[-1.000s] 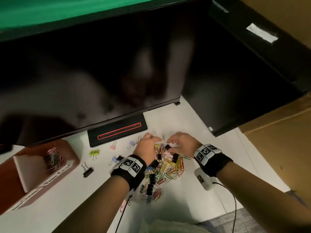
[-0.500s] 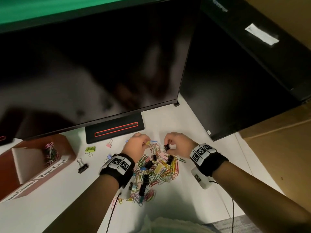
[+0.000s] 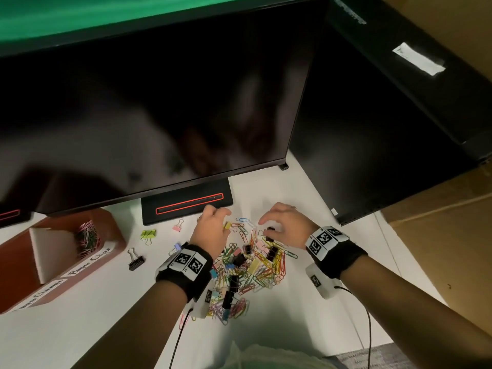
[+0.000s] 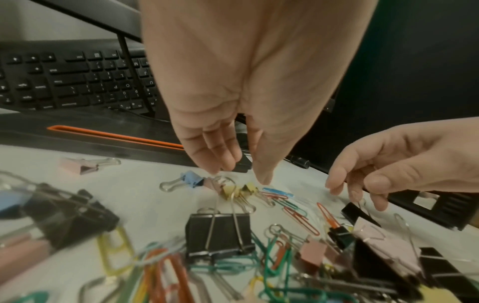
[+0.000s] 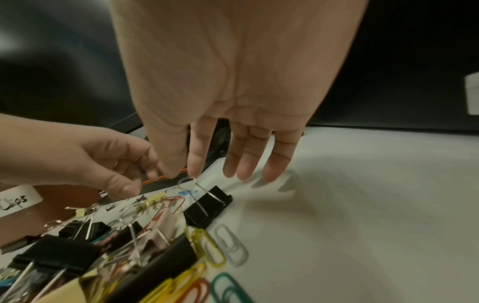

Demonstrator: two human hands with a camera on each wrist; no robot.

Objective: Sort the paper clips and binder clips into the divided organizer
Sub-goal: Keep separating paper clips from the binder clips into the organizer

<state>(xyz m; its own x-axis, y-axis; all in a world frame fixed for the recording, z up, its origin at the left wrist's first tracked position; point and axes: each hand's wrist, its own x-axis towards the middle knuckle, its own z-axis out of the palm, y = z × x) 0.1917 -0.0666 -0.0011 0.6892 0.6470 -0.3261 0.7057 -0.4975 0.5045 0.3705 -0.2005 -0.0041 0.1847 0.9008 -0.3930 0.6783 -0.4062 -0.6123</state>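
One organizer [image 3: 111, 235] compartment holds paper clips [image 3: 87, 237]. Right hand [image 3: 286, 227] pinches black binder clip [image 5: 207, 207] by its wire; left hand [image 3: 210, 230] fingers loosely curled, holding nothing.

Both forearms reach forward side by side, palms down, each wrist wrapped in a black band with printed markers. Left hand [image 3: 211, 230] hangs low with fingers [image 4: 220, 151] loosely curled and bunched toward the thumb — holding nothing that shows (fingertips partly hidden in the head view). Right hand [image 3: 286, 226] — thumb and index finger pinch a wire handle of a black binder clip [image 5: 207, 207]; the other three fingers [image 5: 246, 160] extend straight down, slightly spread.
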